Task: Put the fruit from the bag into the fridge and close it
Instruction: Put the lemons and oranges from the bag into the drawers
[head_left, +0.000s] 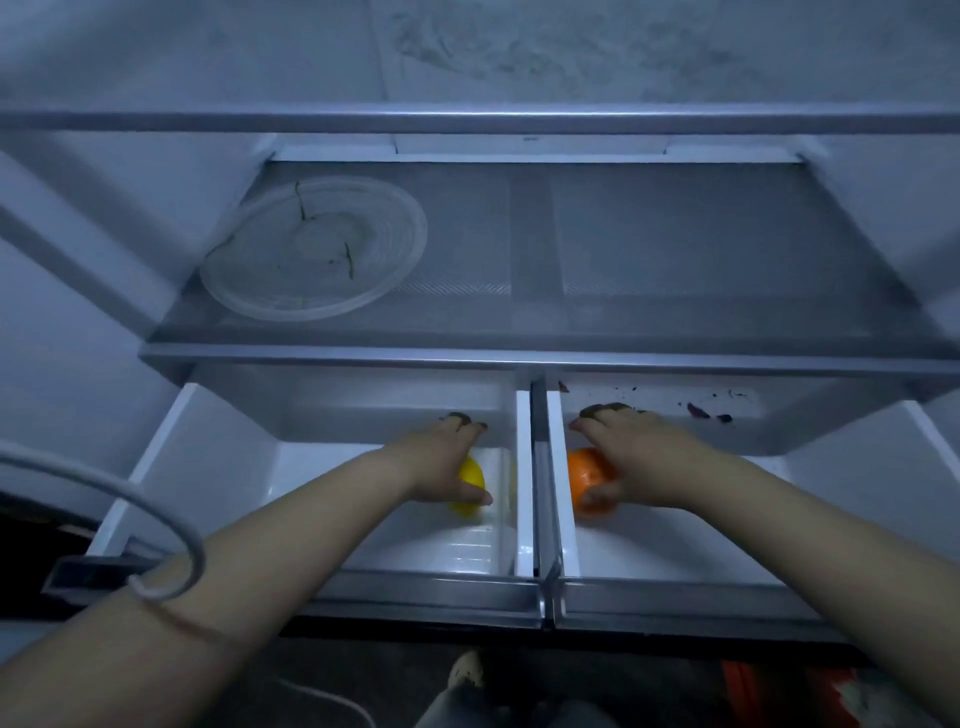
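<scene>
Left hand (441, 457) cupped over the lemon (470, 486) in the left crisper drawer (208, 457), right hand (639, 462) likewise around the orange (589, 480) in the right drawer (675, 540); both fruit probably firm, waxy, prone to roll, so palm-wide grip suits.

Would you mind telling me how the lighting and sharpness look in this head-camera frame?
Head view: dim, bluish light throughout; the lemon and orange stay vivid against the pale drawers; wide-angle distortion bows the shelf edge; the frame's edges look soft, and the glass plate is hazy.
</scene>
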